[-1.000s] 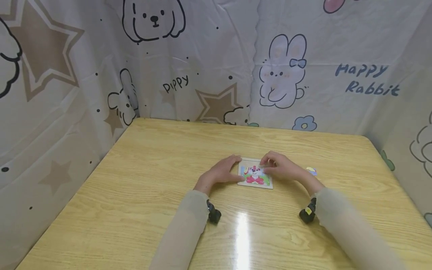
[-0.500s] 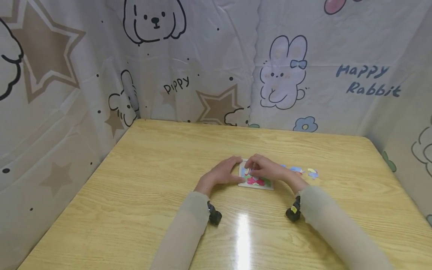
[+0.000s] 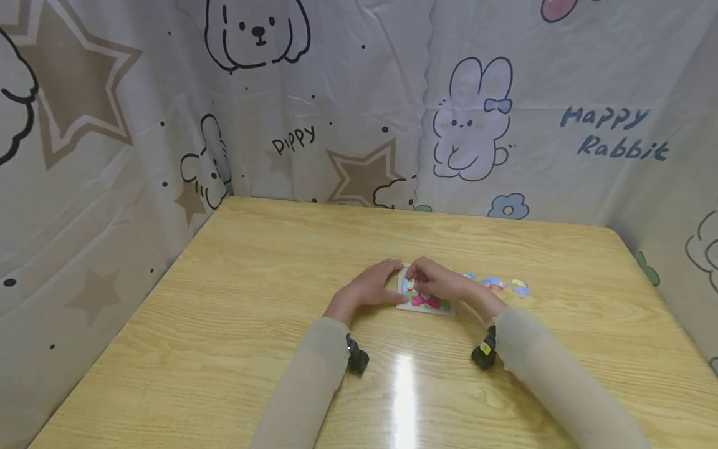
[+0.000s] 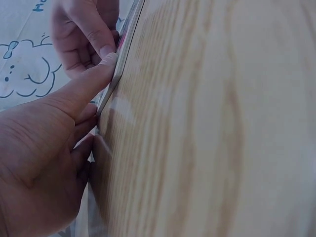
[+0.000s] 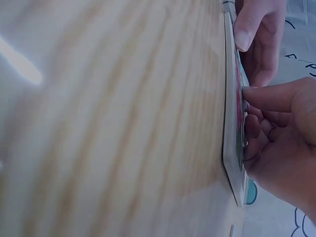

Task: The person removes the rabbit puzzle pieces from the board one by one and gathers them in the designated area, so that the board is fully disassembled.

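Note:
A small tray puzzle (image 3: 425,302) with a pink cartoon animal picture and a pale frame lies flat on the table. My left hand (image 3: 369,285) holds its left side, thumb on the near left part and fingers at the far left corner. Over the upper part of the picture, my right hand (image 3: 442,280) has thumb and fingers drawn together at a puzzle piece, which the hand mostly hides. In the right wrist view, the right thumb (image 5: 274,97) touches the puzzle's surface. The left thumb (image 4: 94,79) lies over the tray's edge in the left wrist view.
Loose blue puzzle pieces (image 3: 493,283) lie right of the tray, with another blue and yellow piece (image 3: 521,287) farther right. The wooden table (image 3: 224,349) meets a printed curtain (image 3: 269,118) at the back and sides.
My right hand has moved left across the tray to its upper left part, uncovering loose pieces on the right. The left hand has stayed on the tray's left side.

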Tool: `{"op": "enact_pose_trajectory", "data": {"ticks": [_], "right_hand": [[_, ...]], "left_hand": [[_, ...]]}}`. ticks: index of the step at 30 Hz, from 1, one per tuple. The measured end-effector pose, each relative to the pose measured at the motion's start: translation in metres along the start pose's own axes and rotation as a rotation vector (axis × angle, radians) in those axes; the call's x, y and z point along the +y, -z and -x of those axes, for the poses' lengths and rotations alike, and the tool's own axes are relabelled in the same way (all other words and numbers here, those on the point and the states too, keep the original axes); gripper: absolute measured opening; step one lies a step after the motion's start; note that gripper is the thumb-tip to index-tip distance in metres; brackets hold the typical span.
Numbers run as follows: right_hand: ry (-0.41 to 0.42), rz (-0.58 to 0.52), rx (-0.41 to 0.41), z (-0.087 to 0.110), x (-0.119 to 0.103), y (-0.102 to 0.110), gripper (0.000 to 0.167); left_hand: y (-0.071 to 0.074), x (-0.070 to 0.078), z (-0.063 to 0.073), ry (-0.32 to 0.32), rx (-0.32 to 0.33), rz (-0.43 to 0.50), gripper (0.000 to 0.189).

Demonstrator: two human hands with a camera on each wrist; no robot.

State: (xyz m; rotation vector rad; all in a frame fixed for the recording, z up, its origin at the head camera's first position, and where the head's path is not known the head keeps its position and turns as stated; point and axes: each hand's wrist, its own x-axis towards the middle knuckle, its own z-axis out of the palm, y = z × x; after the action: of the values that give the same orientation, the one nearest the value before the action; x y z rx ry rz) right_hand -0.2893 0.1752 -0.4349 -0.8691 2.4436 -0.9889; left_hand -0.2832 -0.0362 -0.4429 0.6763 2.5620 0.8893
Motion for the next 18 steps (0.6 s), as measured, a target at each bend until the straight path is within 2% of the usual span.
{"op": "enact_pose_trajectory", "data": {"ticks": [4,10,18], "right_hand": [[0.033,0.006,0.042,0.0012,0.0000,-0.0032,0.020],[0.121,0.101,0.144,0.0020,-0.0005,-0.0071,0.018],[0.139,0.148,0.201,0.0017,-0.0075,-0.0075,0.017]], "left_hand": [[0.0000,0.0005,0.0000,0.009,0.000,-0.002,0.077],[0.0001,0.0018,0.0002,0.014,0.001,-0.007,0.078],[0.0010,0.0017,-0.0007,0.017,-0.001,-0.009,0.078]]}}
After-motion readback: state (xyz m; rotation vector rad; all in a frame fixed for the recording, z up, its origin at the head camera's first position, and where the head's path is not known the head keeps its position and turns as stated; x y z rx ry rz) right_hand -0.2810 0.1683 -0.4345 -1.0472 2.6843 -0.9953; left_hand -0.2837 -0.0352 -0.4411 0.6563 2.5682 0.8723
